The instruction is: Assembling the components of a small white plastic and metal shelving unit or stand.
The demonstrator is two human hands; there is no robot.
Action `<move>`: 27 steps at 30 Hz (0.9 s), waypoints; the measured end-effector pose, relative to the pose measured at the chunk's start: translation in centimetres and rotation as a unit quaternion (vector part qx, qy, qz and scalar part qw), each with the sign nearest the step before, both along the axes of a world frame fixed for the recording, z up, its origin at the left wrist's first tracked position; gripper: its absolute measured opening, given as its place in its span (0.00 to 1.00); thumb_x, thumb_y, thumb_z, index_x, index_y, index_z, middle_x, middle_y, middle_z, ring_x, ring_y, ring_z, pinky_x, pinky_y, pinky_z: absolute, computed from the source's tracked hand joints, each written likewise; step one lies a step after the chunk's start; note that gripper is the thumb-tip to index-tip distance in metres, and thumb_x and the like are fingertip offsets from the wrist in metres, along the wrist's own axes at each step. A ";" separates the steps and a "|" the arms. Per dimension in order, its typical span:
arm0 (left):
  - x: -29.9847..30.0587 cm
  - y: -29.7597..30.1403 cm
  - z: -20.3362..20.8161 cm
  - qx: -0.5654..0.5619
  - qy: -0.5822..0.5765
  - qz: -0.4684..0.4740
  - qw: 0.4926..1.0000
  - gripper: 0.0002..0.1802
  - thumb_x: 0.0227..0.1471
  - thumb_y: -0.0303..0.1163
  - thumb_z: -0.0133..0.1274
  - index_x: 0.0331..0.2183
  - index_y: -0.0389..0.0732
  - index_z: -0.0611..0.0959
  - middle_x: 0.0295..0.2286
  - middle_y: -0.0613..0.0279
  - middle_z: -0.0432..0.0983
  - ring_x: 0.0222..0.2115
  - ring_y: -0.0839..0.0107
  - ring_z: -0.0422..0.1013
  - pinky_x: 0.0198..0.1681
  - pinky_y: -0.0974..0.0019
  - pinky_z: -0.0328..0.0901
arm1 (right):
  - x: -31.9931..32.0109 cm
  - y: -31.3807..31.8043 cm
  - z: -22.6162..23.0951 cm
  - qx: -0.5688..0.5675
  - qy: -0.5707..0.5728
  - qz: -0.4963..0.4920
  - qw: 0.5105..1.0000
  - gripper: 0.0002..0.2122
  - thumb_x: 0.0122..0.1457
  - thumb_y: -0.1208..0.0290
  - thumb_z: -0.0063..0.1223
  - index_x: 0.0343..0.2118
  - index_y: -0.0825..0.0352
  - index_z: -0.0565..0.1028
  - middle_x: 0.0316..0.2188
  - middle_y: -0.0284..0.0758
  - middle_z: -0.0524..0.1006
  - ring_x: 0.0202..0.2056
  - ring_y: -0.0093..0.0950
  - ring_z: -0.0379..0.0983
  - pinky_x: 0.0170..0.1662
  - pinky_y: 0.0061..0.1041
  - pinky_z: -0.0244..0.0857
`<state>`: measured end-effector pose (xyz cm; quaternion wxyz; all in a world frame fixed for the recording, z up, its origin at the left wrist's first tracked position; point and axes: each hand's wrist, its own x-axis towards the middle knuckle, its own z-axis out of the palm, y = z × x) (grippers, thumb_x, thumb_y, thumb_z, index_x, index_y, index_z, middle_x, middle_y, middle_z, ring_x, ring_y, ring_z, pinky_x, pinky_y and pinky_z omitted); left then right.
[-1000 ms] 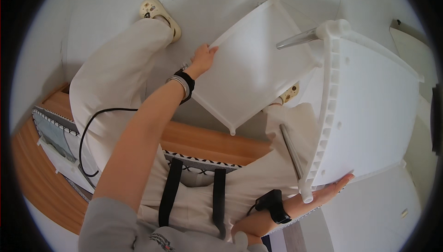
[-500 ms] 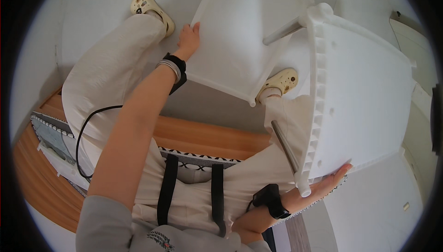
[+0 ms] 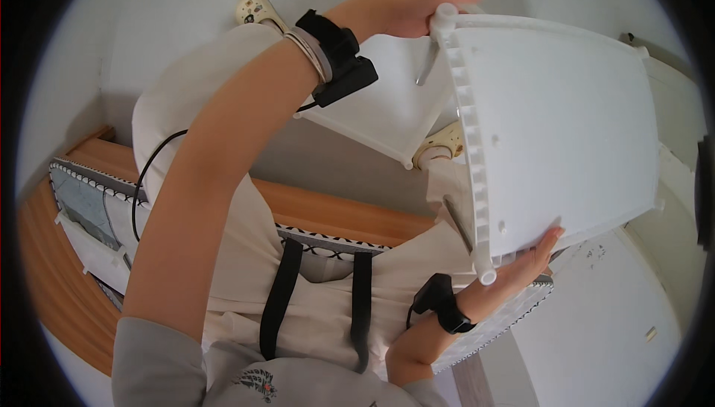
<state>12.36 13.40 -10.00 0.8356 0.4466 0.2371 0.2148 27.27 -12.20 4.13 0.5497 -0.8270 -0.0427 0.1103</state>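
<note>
White plastic under the left hand: the left hand (image 3: 406, 12) meets the raised panel (image 3: 570, 135) at its far corner, fingers stretched out and partly hidden; cannot tell whether they grip.
Right hand: the right hand (image 3: 525, 262) is spread rather than curled, set against the panel's near edge.
Raised panel: tilted, to the right of the body, ribbed edge facing left.
Metal tubes: two tubes (image 3: 458, 222) project from its left corners.
Second panel: a white panel (image 3: 376, 109) sits lower, past the left forearm, one corner beside a cream clog (image 3: 445, 139).
Between the legs: a wooden edge (image 3: 346, 215).
</note>
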 end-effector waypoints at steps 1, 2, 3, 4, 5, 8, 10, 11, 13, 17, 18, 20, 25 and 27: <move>-0.4 -0.2 0.3 0.008 0.002 0.000 1.000 0.23 0.52 0.47 0.43 0.40 0.37 0.74 0.41 0.56 0.70 0.42 0.70 0.64 0.49 0.72 0.55 | 0.2 -0.2 0.0 0.038 0.023 0.031 0.999 0.22 0.57 0.59 0.46 0.46 0.75 0.65 0.42 0.38 0.69 0.41 0.27 0.68 0.43 0.24 0.63; -1.0 -0.6 0.5 -0.036 -0.028 0.036 0.998 0.22 0.53 0.46 0.43 0.41 0.37 0.74 0.41 0.56 0.69 0.43 0.71 0.64 0.49 0.72 0.56 | 0.4 -0.6 -0.1 0.075 0.045 0.061 0.994 0.20 0.56 0.61 0.48 0.43 0.75 0.67 0.41 0.38 0.70 0.40 0.27 0.69 0.41 0.24 0.65; -1.3 -0.7 0.8 -0.080 -0.059 0.072 0.992 0.22 0.53 0.44 0.43 0.42 0.38 0.73 0.42 0.55 0.69 0.44 0.71 0.63 0.49 0.71 0.56 | 1.1 -0.8 -0.2 0.081 0.045 0.061 0.994 0.20 0.56 0.61 0.48 0.43 0.75 0.67 0.41 0.38 0.70 0.40 0.27 0.69 0.41 0.24 0.65; -1.8 -0.7 2.3 -0.076 -0.060 0.067 0.993 0.22 0.53 0.44 0.43 0.42 0.38 0.73 0.42 0.55 0.69 0.44 0.71 0.63 0.49 0.71 0.56 | 2.0 -1.2 -0.1 0.091 0.084 0.086 0.989 0.20 0.57 0.60 0.46 0.44 0.74 0.66 0.41 0.38 0.70 0.40 0.27 0.69 0.42 0.25 0.65; -2.4 -0.2 3.9 -0.085 -0.040 0.047 0.994 0.22 0.53 0.43 0.44 0.43 0.37 0.72 0.42 0.55 0.68 0.44 0.72 0.64 0.49 0.71 0.57 | 2.7 -1.5 0.0 0.101 0.122 0.111 0.981 0.20 0.58 0.59 0.44 0.45 0.73 0.66 0.41 0.38 0.71 0.40 0.27 0.69 0.42 0.25 0.64; -6.0 -1.9 6.8 0.145 0.011 0.087 0.986 0.25 0.47 0.38 0.51 0.45 0.35 0.67 0.39 0.50 0.70 0.39 0.63 0.67 0.44 0.67 0.61 | 3.5 -1.4 0.6 0.154 0.206 0.176 0.950 0.19 0.59 0.60 0.42 0.44 0.73 0.67 0.42 0.38 0.71 0.40 0.28 0.70 0.43 0.26 0.65; -7.4 -5.2 11.8 0.213 0.089 0.164 0.959 0.23 0.47 0.38 0.50 0.43 0.34 0.68 0.36 0.55 0.70 0.36 0.65 0.67 0.43 0.65 0.60 | 5.2 -1.7 -0.6 0.175 0.233 0.191 0.937 0.19 0.59 0.60 0.42 0.44 0.73 0.66 0.42 0.38 0.71 0.40 0.27 0.70 0.43 0.25 0.65; -7.6 -7.5 15.7 0.051 0.141 0.173 0.973 0.22 0.53 0.44 0.43 0.41 0.35 0.75 0.38 0.63 0.70 0.38 0.74 0.65 0.47 0.68 0.56 | 6.0 -1.8 -1.4 0.187 0.256 0.212 0.924 0.18 0.60 0.61 0.41 0.44 0.73 0.66 0.42 0.39 0.71 0.39 0.27 0.70 0.43 0.25 0.65; -11.7 -9.5 15.6 0.281 0.151 0.130 0.939 0.25 0.53 0.47 0.42 0.41 0.34 0.74 0.38 0.64 0.70 0.37 0.76 0.65 0.44 0.73 0.57 | 5.8 -1.0 -2.6 0.196 0.247 0.245 0.917 0.19 0.58 0.62 0.45 0.43 0.74 0.67 0.39 0.38 0.72 0.38 0.25 0.70 0.41 0.22 0.65; -14.3 -11.4 18.9 0.031 0.248 0.075 0.965 0.30 0.52 0.51 0.43 0.43 0.32 0.72 0.42 0.61 0.68 0.37 0.75 0.66 0.44 0.74 0.58 | 2.5 0.2 -0.6 0.173 0.244 0.286 0.910 0.19 0.55 0.63 0.51 0.43 0.76 0.67 0.36 0.37 0.73 0.35 0.23 0.70 0.38 0.19 0.64; -14.1 -12.2 19.1 0.013 0.269 0.094 0.958 0.32 0.51 0.52 0.42 0.43 0.31 0.72 0.42 0.60 0.68 0.36 0.75 0.65 0.44 0.73 0.56 | 2.4 0.4 -0.6 0.179 0.246 0.280 0.911 0.19 0.55 0.63 0.51 0.43 0.76 0.67 0.36 0.37 0.73 0.35 0.23 0.70 0.38 0.19 0.64; -13.2 -13.8 18.4 -0.003 0.296 0.102 0.950 0.33 0.51 0.54 0.42 0.43 0.31 0.72 0.43 0.59 0.67 0.36 0.75 0.65 0.45 0.73 0.55 | 2.5 0.8 -1.2 0.159 0.267 0.299 0.902 0.20 0.54 0.63 0.53 0.43 0.75 0.67 0.36 0.37 0.73 0.35 0.22 0.70 0.38 0.19 0.64; -12.8 -15.7 16.5 0.107 0.598 0.160 0.778 0.30 0.49 0.53 0.46 0.38 0.32 0.75 0.33 0.63 0.70 0.35 0.76 0.63 0.41 0.74 0.56 | 2.2 1.1 -1.8 0.130 0.278 0.310 0.900 0.21 0.52 0.63 0.54 0.42 0.75 0.68 0.34 0.36 0.73 0.33 0.21 0.70 0.35 0.18 0.64; -13.6 -15.5 15.2 0.085 0.556 0.162 0.811 0.29 0.48 0.52 0.47 0.38 0.32 0.75 0.33 0.63 0.70 0.35 0.75 0.63 0.41 0.74 0.57 | 2.6 1.1 -2.4 0.124 0.291 0.319 0.894 0.20 0.52 0.63 0.55 0.42 0.75 0.68 0.33 0.36 0.73 0.32 0.21 0.70 0.34 0.18 0.64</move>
